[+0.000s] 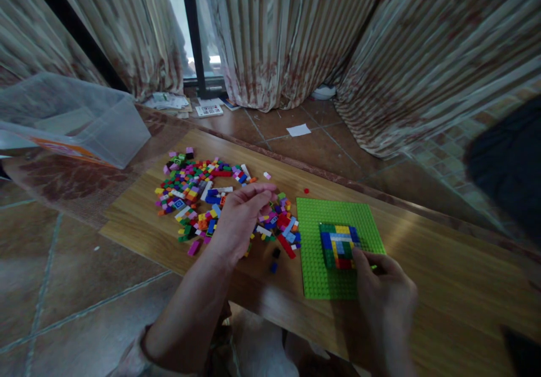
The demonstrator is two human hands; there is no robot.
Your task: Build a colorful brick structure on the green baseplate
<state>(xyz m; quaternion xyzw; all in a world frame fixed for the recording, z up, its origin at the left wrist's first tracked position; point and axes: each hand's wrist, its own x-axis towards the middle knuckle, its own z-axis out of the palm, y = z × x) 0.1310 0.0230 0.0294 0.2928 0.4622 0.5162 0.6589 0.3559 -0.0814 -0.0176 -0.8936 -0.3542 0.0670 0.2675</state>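
Note:
My left hand (pixel 243 213) is above the pile of loose toy bricks (pixel 194 188), thumb and fingers pressed together. Whatever may be between its fingertips is too small to make out. On a bright green studded baseplate (pixel 313 275) sits a low square build of bricks (pixel 338 245), in blue, green, yellow, white and red. My right hand (pixel 382 281) reaches the build's right-hand edge, with thumb and fingers closed there. A bit of green shows beside its fingers, but I cannot tell what it pinches.
All this lies on a long wooden table (pixel 443 287). Black (pixel 276 252) and blue bricks (pixel 274 267) lie near the front edge, a red piece (pixel 306 190) behind the baseplate. A clear plastic bin (pixel 97 123) stands back left. Curtains (pixel 270 39) hang behind; paper (pixel 298 130) lies on the floor.

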